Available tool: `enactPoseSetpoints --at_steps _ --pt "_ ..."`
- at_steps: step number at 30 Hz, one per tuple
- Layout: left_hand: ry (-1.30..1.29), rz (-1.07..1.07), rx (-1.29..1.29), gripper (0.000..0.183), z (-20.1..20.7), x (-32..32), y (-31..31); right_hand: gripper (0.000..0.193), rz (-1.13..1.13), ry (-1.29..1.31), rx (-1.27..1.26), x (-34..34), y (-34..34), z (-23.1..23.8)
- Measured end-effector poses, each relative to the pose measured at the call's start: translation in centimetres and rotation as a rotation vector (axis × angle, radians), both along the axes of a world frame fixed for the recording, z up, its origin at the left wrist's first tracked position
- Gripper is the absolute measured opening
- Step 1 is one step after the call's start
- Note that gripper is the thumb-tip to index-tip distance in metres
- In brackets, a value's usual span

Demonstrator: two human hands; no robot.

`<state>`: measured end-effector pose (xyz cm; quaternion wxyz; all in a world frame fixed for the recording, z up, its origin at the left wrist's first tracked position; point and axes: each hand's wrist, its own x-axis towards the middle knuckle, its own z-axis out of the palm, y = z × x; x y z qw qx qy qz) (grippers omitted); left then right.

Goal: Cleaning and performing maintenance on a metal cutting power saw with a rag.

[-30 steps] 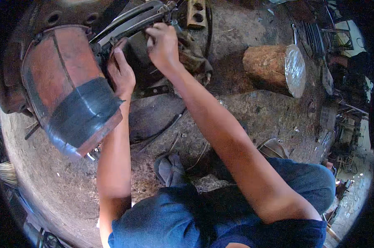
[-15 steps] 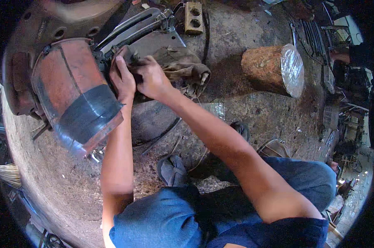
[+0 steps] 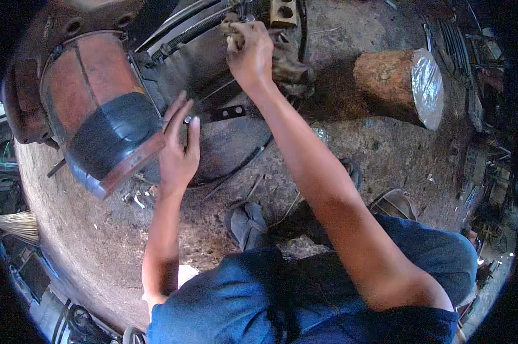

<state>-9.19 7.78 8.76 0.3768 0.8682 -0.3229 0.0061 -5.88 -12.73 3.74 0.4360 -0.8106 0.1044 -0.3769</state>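
My left hand [image 3: 179, 152] is open, fingers and thumb stretched apart, beside the lower edge of a rounded blade guard [image 3: 95, 74], orange above and dark below, on what looks like a cut-off saw. A small shiny metal piece [image 3: 187, 119] shows between its fingers and thumb. My right hand [image 3: 251, 57] is closed at the far end of a clamp's threaded screw [image 3: 193, 34], with something small and brownish at its fingertips that I cannot make out. A crumpled dark cloth [image 3: 296, 74] lies just right of that hand. A dark flat bar with holes [image 3: 230, 112] extends right from near my left hand.
A log-like cylinder with a shiny wrapped end [image 3: 428, 89] lies on the floor at right. A socket block [image 3: 283, 12] with a dark cable stands at the far edge. Metal rods and scrap line the right side; a straw broom [image 3: 19, 225] is at left.
My hands have parted. The right one has moved away, up along the clamp screw; the left has come back nearer and opened beside the guard. The flat bar now shows. The view has shifted slightly.
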Motion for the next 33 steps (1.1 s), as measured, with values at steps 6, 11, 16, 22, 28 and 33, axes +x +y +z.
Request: enactPoseSetpoints --at_steps 6,11,16,22,28,33 --pt "-0.137 0.199 0.133 0.02 -2.9 -0.6 9.2 0.035 0.42 0.177 -0.315 -2.2 7.4 -2.1" --pt "-0.31 0.342 0.252 0.017 -6.0 1.9 11.3 0.019 -0.177 -0.109 0.136 2.7 1.6 0.1" --pt "-0.45 0.306 0.337 0.019 -7.4 2.5 9.0 0.033 0.482 0.396 -0.112 -1.7 9.5 -2.0" --pt "-0.041 0.292 0.326 0.04 -4.9 2.3 4.7 0.018 -0.036 0.156 0.09 2.0 5.0 1.6" --pt "0.768 0.441 -0.878 0.049 -5.6 3.6 1.4 0.017 0.281 0.22 0.098 2.2 10.8 -2.5" --pt "-0.334 0.193 0.276 0.05 -7.5 4.1 4.1 0.027 -0.116 0.062 0.108 2.6 4.7 0.6"
